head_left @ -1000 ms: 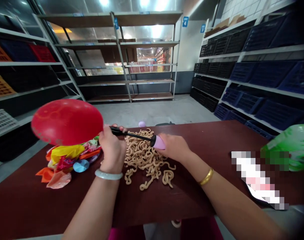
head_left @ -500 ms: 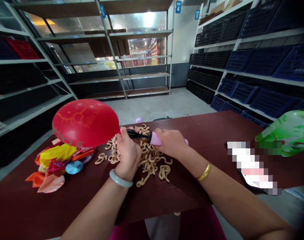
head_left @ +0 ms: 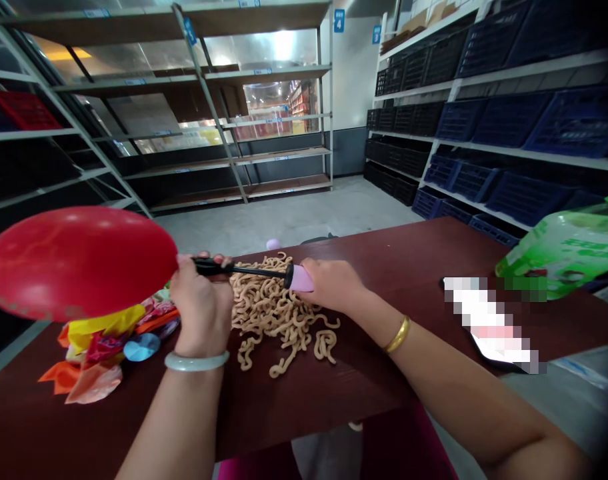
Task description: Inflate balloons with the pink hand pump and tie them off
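A large red balloon, inflated and lying sideways, fills the left of the head view. My left hand is closed round the balloon's neck and the black end of a hand balloon pump; the join between them is hidden by my fingers. My right hand is wrapped around the pump's pink barrel. A length of black rod shows between my hands. Below the pump, a heap of beige, curly, worm-like pieces lies on the table.
Uninflated balloons in several colours lie on the dark red table at left. A phone with a blurred screen and a green-and-white plastic pouch lie at right. Shelves stand behind, with crates at right.
My left hand has moved left with the balloon, which looks bigger. More black rod shows between my hands. The view has shifted slightly.
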The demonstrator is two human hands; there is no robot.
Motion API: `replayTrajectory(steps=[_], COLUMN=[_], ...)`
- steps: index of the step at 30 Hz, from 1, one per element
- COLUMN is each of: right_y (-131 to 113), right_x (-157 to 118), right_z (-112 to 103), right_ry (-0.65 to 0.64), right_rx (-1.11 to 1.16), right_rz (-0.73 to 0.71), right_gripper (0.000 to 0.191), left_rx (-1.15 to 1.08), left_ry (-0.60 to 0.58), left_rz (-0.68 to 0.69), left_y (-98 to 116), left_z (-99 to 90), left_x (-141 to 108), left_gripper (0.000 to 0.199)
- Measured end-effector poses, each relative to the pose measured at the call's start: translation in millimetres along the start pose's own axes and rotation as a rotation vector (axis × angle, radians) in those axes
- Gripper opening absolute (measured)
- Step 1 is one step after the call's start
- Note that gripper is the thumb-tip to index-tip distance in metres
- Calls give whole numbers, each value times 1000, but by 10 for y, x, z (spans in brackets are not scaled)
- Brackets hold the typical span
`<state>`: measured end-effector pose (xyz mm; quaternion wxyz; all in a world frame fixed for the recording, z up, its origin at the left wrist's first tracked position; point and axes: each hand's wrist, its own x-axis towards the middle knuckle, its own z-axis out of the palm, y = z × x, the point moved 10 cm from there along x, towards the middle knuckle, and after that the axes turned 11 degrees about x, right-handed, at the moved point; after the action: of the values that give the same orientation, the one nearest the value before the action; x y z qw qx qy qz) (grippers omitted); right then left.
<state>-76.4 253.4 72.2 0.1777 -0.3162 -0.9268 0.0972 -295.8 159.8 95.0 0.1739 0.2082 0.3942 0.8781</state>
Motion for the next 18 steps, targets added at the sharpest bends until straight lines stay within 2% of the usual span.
replayTrajectory(steps=[3,7,11,15,18], right_y=[56,79,69,13,-40], right_x=[8,2,-17,-42,-58], right_z=[-9,-34,-27,-20,-39], right_ry=[5,33,31,15,13], right_rx=[-28,-36,-42,-9,12], right_rz=[2,-5,1,25,27], right_gripper=[45,45,43,41,38], left_rx=[-6,-11,-26,-29,-5], left_ry=[36,34,5,-49,-35], left_rz=[6,41,45,-17,-82], left_y=[112,136,-29,-325,-507], left_z=[-155,-132,41,275,391], left_x=[185,175,-33,-368,-610], left_gripper=[19,18,18,18,13])
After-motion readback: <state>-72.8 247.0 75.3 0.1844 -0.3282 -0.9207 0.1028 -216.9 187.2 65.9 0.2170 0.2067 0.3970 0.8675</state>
